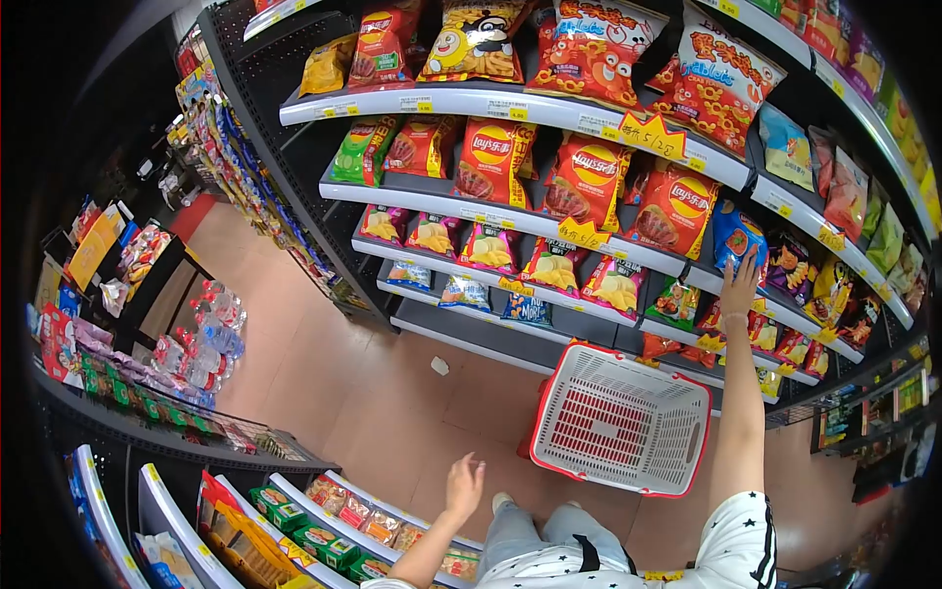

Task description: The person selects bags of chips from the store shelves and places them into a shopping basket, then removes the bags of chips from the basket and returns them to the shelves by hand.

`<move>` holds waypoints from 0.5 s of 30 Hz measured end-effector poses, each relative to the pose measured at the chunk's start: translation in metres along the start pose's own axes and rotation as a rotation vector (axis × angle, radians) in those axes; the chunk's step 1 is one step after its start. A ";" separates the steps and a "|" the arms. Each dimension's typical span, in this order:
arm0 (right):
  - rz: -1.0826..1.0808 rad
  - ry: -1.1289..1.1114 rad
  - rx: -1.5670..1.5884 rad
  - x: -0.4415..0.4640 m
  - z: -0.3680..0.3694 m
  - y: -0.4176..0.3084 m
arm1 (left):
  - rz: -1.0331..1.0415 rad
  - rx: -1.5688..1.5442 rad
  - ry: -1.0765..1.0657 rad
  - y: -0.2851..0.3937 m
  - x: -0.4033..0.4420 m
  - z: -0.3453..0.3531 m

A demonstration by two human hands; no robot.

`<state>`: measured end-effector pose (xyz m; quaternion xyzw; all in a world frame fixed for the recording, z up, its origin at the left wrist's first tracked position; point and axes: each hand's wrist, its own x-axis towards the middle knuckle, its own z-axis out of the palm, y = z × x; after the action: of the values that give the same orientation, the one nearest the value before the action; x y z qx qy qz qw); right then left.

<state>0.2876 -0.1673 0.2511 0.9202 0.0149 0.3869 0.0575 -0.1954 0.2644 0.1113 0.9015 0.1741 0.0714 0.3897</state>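
My right hand (740,285) is stretched out to the shelf on the right, its fingers spread against a blue snack bag (738,239). That bag stands beside a red Lay's bag (674,208) and a dark purple bag (791,266). My left hand (465,485) hangs over the floor at the lower middle, fingers apart, holding nothing. Between my arms, in front of the shelves, sits a white shopping basket (602,428) with a red rim; no goods show inside it.
Snack shelves (471,211) curve across the top and right. Lower left, another shelf holds boxed snacks (324,546). Bottled drinks (218,339) stand on the floor at left. A small white scrap (440,365) lies on the tiles.
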 end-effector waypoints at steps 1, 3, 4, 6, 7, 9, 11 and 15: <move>0.032 0.055 0.084 0.003 -0.003 -0.007 | -0.052 0.061 0.017 -0.010 0.001 -0.005; 0.069 0.111 0.174 0.014 -0.002 -0.016 | -0.089 0.044 0.071 -0.022 0.002 -0.009; 0.138 -0.026 0.114 0.018 -0.001 -0.019 | -0.133 0.029 0.124 -0.028 0.002 -0.011; 0.218 -0.181 0.058 0.013 -0.003 -0.024 | -0.192 0.014 0.180 -0.027 0.006 -0.009; 0.233 -0.173 0.057 0.013 -0.009 -0.030 | -0.246 -0.017 0.247 -0.022 0.010 -0.004; 0.251 -0.121 0.068 0.011 -0.025 -0.042 | -0.237 -0.053 0.252 -0.011 0.019 0.002; 0.232 0.062 0.166 0.002 -0.050 -0.056 | -0.212 -0.124 0.245 0.003 0.030 0.008; 0.224 0.271 0.402 -0.045 -0.074 -0.084 | -0.105 -0.084 0.167 0.030 0.049 0.021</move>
<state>0.2048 -0.0801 0.2606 0.8489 -0.0029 0.4999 -0.1718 -0.1362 0.2496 0.1185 0.8650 0.2498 0.1329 0.4144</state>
